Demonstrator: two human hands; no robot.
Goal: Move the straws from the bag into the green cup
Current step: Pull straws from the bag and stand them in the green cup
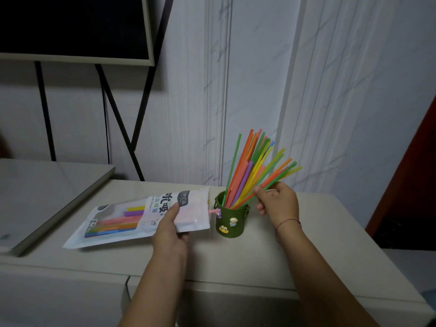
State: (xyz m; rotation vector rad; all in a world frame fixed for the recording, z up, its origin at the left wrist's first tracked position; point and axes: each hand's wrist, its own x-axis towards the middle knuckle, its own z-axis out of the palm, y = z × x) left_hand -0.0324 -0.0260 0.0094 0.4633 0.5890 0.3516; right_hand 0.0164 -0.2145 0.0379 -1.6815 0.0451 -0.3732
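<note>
A dark green cup [230,223] with small cartoon charms stands on the beige counter [236,260]. Many coloured straws [250,168] stand in it, fanning up and to the right. My right hand [277,202] is just right of the cup, its fingers pinched on a few of the straws that lean rightward. A white plastic straw bag [132,223] lies on its side left of the cup, its open mouth toward the cup, with several coloured straws inside. My left hand [171,228] holds the bag near its open end, thumb on top.
A flat grey lid-like panel [47,192] lies at the left. Behind it stands a dark screen on black legs [70,27]. A white marbled wall is at the back, and a red-brown panel [412,185] is at the right edge.
</note>
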